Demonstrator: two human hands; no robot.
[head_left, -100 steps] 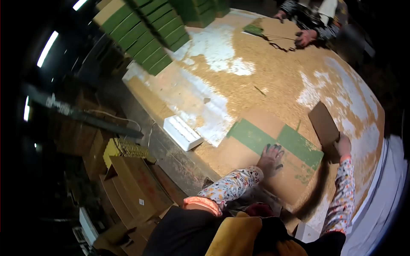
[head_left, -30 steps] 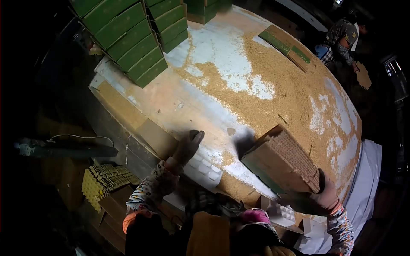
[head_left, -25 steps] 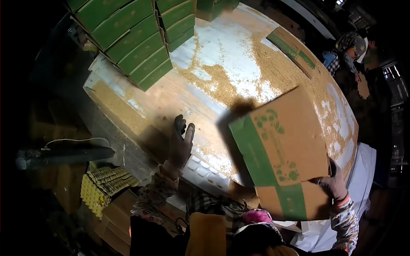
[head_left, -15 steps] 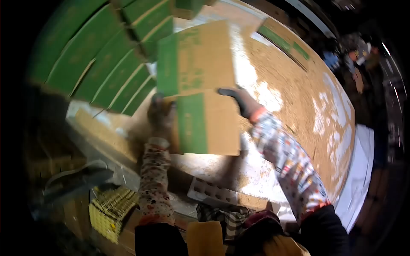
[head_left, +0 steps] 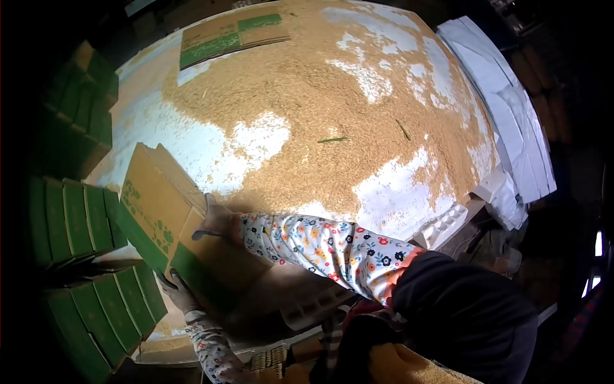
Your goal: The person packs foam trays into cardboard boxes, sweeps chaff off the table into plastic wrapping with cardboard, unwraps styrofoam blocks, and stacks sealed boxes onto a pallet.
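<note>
A brown and green cardboard box (head_left: 157,214) stands tilted at the left side of the table (head_left: 288,115), held between both hands. My right hand (head_left: 216,219) grips its right edge, fingers wrapped round the corner. Lower down, my left hand (head_left: 179,293) presses against the box's lower left side, with its dark fingertips on the cardboard. Stacks of green boxes (head_left: 128,301) stand close to the box's left. The box's far side is hidden.
Flat green and brown cardboard (head_left: 233,40) lies at the far edge. Loose husks cover much of the tabletop. A white tray (head_left: 441,227) sits at the near right edge, white sheets (head_left: 499,102) hang on the right, and a dim tray (head_left: 313,307) is near my body.
The view has turned to the right. The box, earlier held by my right hand alone, is now in both hands beside the green stacks. The co-worker is out of view.
</note>
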